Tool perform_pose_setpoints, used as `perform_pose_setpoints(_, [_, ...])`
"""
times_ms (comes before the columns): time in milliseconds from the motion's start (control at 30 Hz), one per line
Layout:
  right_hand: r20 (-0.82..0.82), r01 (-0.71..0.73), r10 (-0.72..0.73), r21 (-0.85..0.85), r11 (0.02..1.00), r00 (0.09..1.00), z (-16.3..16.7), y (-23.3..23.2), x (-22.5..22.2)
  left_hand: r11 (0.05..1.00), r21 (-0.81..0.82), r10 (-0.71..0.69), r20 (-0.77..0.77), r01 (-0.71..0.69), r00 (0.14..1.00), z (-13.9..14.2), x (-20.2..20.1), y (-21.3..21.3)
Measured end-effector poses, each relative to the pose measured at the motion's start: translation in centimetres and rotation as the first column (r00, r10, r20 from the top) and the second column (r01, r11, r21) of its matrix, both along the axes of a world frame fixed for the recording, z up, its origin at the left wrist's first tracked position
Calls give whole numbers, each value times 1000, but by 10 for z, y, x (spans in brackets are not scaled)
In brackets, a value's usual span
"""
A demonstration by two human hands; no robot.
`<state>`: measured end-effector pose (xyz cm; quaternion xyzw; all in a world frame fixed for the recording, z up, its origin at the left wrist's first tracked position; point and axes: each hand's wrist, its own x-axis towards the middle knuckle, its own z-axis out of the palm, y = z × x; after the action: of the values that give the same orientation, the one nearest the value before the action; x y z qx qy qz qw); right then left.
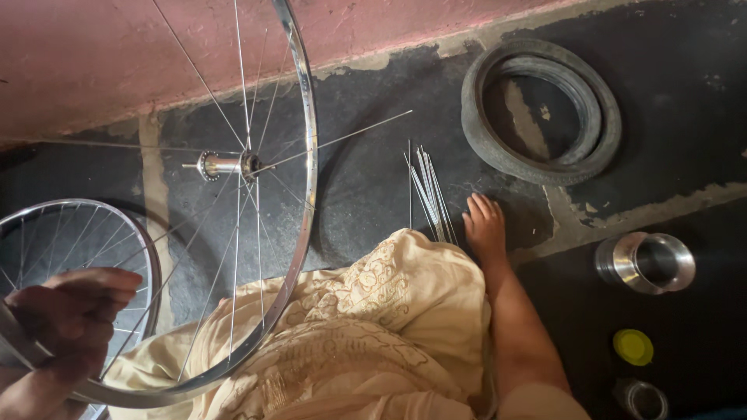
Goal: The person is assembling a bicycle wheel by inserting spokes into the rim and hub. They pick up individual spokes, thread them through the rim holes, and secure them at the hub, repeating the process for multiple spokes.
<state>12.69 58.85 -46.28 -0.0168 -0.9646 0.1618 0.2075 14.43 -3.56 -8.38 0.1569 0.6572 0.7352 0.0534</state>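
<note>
Sitting low on the floor, the person has cream cloth (366, 327) with a stitched pattern spread over the lap. Closest to me, the left hand (70, 319) is curled shut around the shiny rim of a big bicycle wheel (310, 155). The rim passes right through the closed fingers at the bottom left, then curves across the cloth and stands up tall toward the wall. In the middle of the wheel sits a metal hub (222, 164), and thin spokes run from it out to the rim. One spoke sticks out loose past the rim to the right.

Behind the left hand, a second smaller wheel (74, 249) lies flat on the dark floor (366, 179).

The right hand (484, 225) reaches past the knee and rests on the floor. Its fingers are close together and flat, and they grip nothing. Just beside those fingertips, to the left, lies a small bunch of loose spokes (426, 190), all pointing away from the person. The hand is near them, but I cannot tell if it touches them.

On the right side sits a shiny steel cup (647, 263) on its side, and it looks empty inside. Nearer to me is a round yellow lid (633, 347), and below it a small round jar (644, 398) whose inside I cannot see.

Farther off, two old black tyres (545, 113) lie stacked. Behind all this runs a pink wall (117, 54).
</note>
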Motion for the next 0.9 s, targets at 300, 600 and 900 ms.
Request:
perform_pose_setpoints(300, [2,-169,170,-116,979,985,-23,-40,119,996,85,-21,-56,26,998,-22,-9,-10])
perform_pose_setpoints(600, [25,-167,177,-224,960,984,-42,-29,117,998,56,-16,-18,17,1000,2,-2,9])
perform_pose_setpoints(900, [46,-184,203,-265,947,978,-27,-23,95,973,-171,166,54,-155,985,34,14,39])
